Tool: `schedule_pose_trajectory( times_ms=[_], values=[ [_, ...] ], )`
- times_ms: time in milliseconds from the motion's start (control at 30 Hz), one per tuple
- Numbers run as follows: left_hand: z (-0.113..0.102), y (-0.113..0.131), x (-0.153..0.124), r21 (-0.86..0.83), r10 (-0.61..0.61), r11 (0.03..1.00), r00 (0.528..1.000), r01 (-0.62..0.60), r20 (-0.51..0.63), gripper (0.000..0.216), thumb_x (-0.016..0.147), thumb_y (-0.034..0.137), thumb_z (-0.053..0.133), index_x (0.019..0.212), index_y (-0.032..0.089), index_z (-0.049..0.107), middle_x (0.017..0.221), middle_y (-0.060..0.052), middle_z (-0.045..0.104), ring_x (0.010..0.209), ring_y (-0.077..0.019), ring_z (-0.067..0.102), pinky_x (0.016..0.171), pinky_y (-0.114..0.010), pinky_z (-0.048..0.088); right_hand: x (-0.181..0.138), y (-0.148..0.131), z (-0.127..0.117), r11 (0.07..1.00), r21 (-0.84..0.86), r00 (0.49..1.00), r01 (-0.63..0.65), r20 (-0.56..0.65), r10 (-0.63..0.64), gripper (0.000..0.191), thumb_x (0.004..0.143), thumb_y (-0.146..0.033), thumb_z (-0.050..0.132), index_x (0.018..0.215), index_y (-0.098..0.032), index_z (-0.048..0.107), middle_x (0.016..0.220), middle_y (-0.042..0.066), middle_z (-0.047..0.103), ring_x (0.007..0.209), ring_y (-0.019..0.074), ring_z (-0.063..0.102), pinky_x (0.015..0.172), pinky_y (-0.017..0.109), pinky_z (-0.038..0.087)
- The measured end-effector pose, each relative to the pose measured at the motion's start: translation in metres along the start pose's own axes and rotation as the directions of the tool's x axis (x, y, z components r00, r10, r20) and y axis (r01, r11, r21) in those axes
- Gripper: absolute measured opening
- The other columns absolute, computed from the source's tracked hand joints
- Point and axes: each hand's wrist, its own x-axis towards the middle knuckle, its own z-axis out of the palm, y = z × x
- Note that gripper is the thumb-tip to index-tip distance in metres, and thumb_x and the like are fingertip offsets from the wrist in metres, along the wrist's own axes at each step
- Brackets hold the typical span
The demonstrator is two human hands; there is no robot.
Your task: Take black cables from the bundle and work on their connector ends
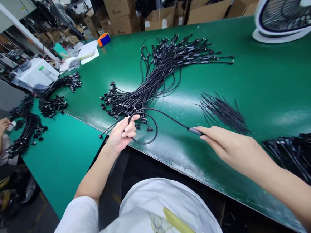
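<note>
A black cable [168,116] runs between my two hands, with a round loop hanging beside the left one. My left hand [122,132] is closed around the cable, thumb and forefinger pinched on it; a short end with a small connector [100,136] sticks out to its left. My right hand [231,145] pinches the cable's other end at a grey cylindrical sleeve [195,130]. Beyond my hands lies a big bundle of black cables [158,75] with connectors at both ends. A pile of thin black ties [223,111] rests on the green table behind my right hand.
Bundled coiled black cables [298,153] lie at the right. A white fan [292,19] stands at the back right. An orange and blue tape roll [104,40] and papers [89,52] are at the far left. Another person's hand [1,126] works beside more cable bundles [26,131].
</note>
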Motion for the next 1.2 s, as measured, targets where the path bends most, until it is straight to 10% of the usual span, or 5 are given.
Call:
schedule_pose_trajectory(
  times_ms=[300,500,733,1033,1200],
  values=[
    [0.01,0.01,0.003,0.022,0.02,1.0,0.982,-0.016,-0.189,0.023,0.099,0.024,0.044,0.105,0.015,0.064,0.058,0.008,0.047,0.047,-0.0009,0.05,0.07,-0.017,0.055,-0.004,0.014,0.007,0.962,-0.266,0.995,0.066,-0.049,-0.082,0.036,0.097,-0.03,0.038,0.117,-0.019,0.065,0.077,0.009,0.067,0.065,0.0228,0.06,0.057,0.036,0.039],
    [0.02,-0.034,0.004,0.399,0.088,0.91,0.993,-0.11,0.073,0.026,0.09,0.043,0.059,0.088,0.017,0.059,0.097,-0.007,0.071,0.091,-0.0181,0.069,0.081,-0.029,0.054,0.0,-0.053,0.005,0.846,-0.072,0.848,0.529,0.093,-0.522,0.029,0.095,-0.019,0.042,0.081,-0.02,0.067,0.062,0.003,0.06,0.054,0.0152,0.052,0.058,0.031,0.033],
    [0.033,-0.054,-0.008,0.741,-0.112,0.659,0.958,-0.128,0.264,0.032,0.094,0.048,0.049,0.093,0.018,0.059,0.066,0.001,0.054,0.061,-0.0117,0.048,0.065,-0.027,0.042,0.044,-0.058,0.006,0.923,0.36,0.99,0.138,-0.054,-0.128,0.026,0.093,-0.04,0.052,0.079,-0.02,0.062,0.077,0.002,0.063,0.068,0.0143,0.055,0.062,0.026,0.037],
    [0.03,-0.078,0.006,0.491,-0.078,0.871,0.98,-0.022,0.182,0.041,0.09,0.056,0.05,0.074,0.019,0.047,0.062,0.002,0.043,0.06,-0.0128,0.05,0.061,-0.028,0.04,0.045,-0.077,0.054,-0.159,0.966,0.882,-0.204,0.252,0.398,0.05,0.084,-0.067,0.053,0.068,-0.022,0.04,0.059,-0.007,0.028,0.052,0.01,0.034,0.055,0.027,0.041],
    [0.024,-0.101,0.007,0.737,0.078,0.653,0.983,-0.178,0.168,0.034,0.092,0.053,0.049,0.09,0.02,0.049,0.076,-0.001,0.049,0.07,-0.0147,0.05,0.071,-0.032,0.042,0.044,-0.091,0.052,-0.111,0.993,0.873,-0.051,0.098,0.478,0.043,0.08,-0.063,0.062,0.078,-0.022,0.051,0.1,0.006,0.056,0.079,0.0151,0.055,0.057,0.026,0.046]
  ],
)
